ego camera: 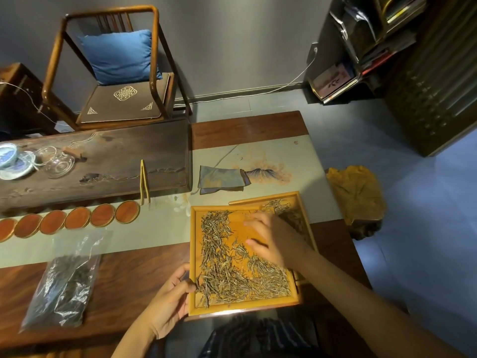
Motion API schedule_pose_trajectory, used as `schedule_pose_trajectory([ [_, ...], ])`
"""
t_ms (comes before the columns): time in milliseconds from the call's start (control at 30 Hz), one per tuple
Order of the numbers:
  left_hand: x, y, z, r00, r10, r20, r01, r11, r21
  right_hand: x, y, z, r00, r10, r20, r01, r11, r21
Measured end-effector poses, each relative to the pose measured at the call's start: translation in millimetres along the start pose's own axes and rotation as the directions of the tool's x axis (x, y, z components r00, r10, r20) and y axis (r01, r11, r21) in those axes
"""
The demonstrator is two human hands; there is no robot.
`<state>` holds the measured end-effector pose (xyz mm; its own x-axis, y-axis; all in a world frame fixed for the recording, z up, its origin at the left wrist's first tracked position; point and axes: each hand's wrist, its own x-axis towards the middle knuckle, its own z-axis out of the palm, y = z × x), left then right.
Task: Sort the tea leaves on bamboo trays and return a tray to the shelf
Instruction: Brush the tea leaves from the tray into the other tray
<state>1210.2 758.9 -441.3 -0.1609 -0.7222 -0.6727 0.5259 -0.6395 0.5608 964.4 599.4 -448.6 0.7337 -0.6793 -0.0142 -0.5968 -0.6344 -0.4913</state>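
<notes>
I see two bamboo trays on the desk [124, 285] in front of me. The near tray [193, 254] lies at the desk's front edge, and its far right corner overlaps the second tray [296, 200], which sits just behind it to the right. Tea leaves [232, 277] are spread over the near tray, thick along its left side and bottom, with a bare patch near the upper middle; more leaves lie in the second tray.

My left hand [169, 303] is a closed grip on the near tray's lower left rim, thumb curled over the edge onto the leaves, fingers hidden underneath. My right hand [271, 239] hovers low over the near tray's right half with fingers spread and loosely bent; it is blurred, and I cannot tell whether it touches the leaves, but it holds nothing that I can make out.

Left of the trays lies a clear plastic bag [64, 285] of dark tea. A row of round wooden coasters [77, 217] runs along the runner, beside bamboo tongs [144, 186]
</notes>
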Motion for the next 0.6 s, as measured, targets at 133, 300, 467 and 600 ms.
schedule_pose_trajectory([
  [133,4,0,2,1.0,0.023,-0.003,-0.023,0.999,0.034,11,-37,18,0.982,-0.178,0.06,0.18,0.983,-0.027],
  [300,5,1,4,0.999,0.031,-0.014,-0.03,0.999,0.037,14,-49,32,0.946,-0.261,0.193,0.285,0.952,-0.109],
  [467,5,-3,3,1.0,0.028,-0.012,-0.028,1.0,0.015,10,-40,28,0.961,-0.245,0.127,0.26,0.958,-0.118],
  [600,5,-6,2,1.0,0.023,-0.017,-0.023,1.0,-0.012,8,-23,21,0.977,-0.21,0.047,0.214,0.972,-0.1],
])
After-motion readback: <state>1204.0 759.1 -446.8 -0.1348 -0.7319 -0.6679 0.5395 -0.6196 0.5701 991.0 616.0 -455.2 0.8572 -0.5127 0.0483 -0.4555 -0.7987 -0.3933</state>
